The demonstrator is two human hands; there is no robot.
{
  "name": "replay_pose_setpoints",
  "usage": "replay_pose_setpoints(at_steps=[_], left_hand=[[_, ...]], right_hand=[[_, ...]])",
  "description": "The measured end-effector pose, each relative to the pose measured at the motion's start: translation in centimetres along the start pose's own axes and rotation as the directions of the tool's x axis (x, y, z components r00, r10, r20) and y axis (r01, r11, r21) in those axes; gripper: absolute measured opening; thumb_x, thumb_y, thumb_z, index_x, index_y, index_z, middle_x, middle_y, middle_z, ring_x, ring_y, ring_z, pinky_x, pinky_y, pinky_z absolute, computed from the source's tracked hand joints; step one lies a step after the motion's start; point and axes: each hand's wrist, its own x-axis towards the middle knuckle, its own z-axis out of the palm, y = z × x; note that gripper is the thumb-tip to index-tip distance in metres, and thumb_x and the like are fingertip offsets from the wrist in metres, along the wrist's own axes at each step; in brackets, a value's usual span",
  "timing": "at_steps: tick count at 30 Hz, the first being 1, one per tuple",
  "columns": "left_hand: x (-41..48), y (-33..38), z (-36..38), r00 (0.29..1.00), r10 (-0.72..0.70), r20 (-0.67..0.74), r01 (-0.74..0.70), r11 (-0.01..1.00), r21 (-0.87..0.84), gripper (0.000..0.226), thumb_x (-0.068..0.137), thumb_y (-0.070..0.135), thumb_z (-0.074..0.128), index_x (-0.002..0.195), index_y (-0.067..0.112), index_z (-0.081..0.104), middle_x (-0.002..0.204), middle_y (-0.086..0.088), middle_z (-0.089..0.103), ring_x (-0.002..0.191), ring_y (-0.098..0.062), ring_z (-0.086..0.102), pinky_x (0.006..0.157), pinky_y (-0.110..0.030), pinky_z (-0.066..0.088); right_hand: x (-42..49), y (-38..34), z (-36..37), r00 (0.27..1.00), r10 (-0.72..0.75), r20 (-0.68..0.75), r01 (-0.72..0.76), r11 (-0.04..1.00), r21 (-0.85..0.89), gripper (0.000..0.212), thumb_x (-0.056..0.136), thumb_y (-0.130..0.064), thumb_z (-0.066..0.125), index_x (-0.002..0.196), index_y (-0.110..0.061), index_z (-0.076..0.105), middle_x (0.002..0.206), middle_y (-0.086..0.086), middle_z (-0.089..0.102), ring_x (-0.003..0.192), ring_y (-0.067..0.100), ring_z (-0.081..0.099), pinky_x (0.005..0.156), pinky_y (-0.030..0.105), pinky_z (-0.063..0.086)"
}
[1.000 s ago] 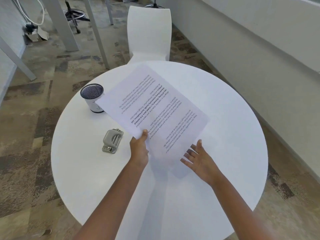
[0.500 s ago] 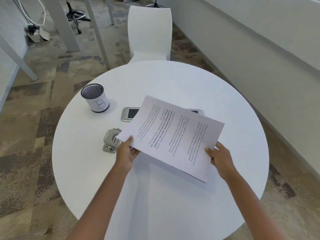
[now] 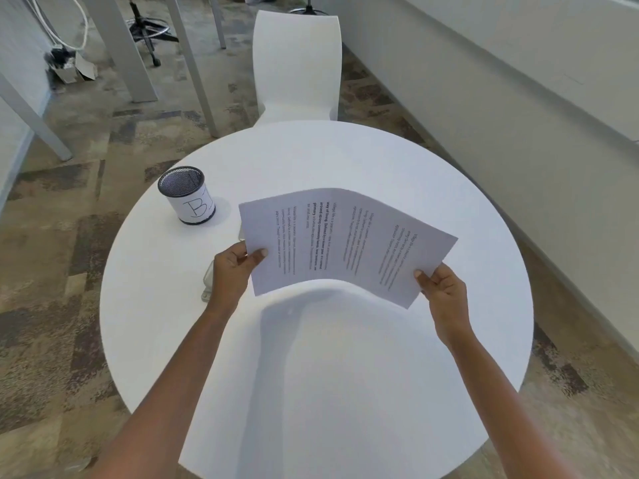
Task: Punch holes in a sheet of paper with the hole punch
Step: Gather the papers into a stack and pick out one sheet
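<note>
Now sheet (image 3: pixel 345 243) more arched, ends pinched in left hand (image 3: pixel 231 274) and right hand (image 3: pixel 441 293).

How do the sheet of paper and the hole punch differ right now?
The sheet of paper is held above the table, gripped at its ends by the left hand and the right hand; the hole punch lies on the table. The paper is in full view and bowed upward; the punch is mostly hidden behind the left hand. The paper is white with printed lines; the punch is grey.
</note>
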Motion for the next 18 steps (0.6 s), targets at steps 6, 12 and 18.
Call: replay_pose_setpoints(at_steps=[6, 12, 18], left_hand=[[-0.7, -1.7, -0.2, 0.998, -0.051, 0.044, 0.048, 0.996, 0.072, 0.024, 0.083, -0.002, 0.060, 0.107, -0.003, 0.061, 0.083, 0.008, 0.067, 0.061, 0.011, 0.065, 0.059, -0.004, 0.051], [-1.4, -2.6, 0.1, 0.994, -0.094, 0.054, 0.092, 0.995, 0.045, 0.015, 0.088, 0.002, 0.055, 0.097, 0.012, 0.062, 0.105, -0.005, 0.062, 0.064, 0.010, 0.066, 0.058, -0.005, 0.051], [-1.9, -2.5, 1.0, 0.983, -0.180, 0.019, 0.181, 0.979, -0.095, 0.022, 0.089, 0.002, 0.053, 0.110, 0.000, 0.061, 0.080, 0.008, 0.071, 0.063, 0.004, 0.067, 0.062, -0.012, 0.054]], right_hand=[[0.4, 1.6, 0.0, 0.999, 0.026, 0.021, -0.024, 0.998, -0.064, 0.026, 0.090, 0.003, 0.049, 0.106, -0.013, 0.060, 0.095, -0.012, 0.068, 0.078, -0.008, 0.066, 0.068, 0.007, 0.053], [0.0, 3.3, -0.4, 0.993, 0.118, 0.009, -0.116, 0.988, -0.098, 0.024, 0.089, 0.001, 0.051, 0.102, -0.017, 0.059, 0.111, 0.007, 0.064, 0.098, 0.021, 0.059, 0.087, 0.031, 0.046], [-0.4, 4.4, 0.2, 0.944, 0.204, -0.260, -0.251, 0.954, -0.162, 0.041, 0.088, -0.014, 0.057, 0.127, -0.014, 0.046, 0.131, 0.011, 0.052, 0.122, 0.027, 0.049, 0.102, 0.038, 0.039]])
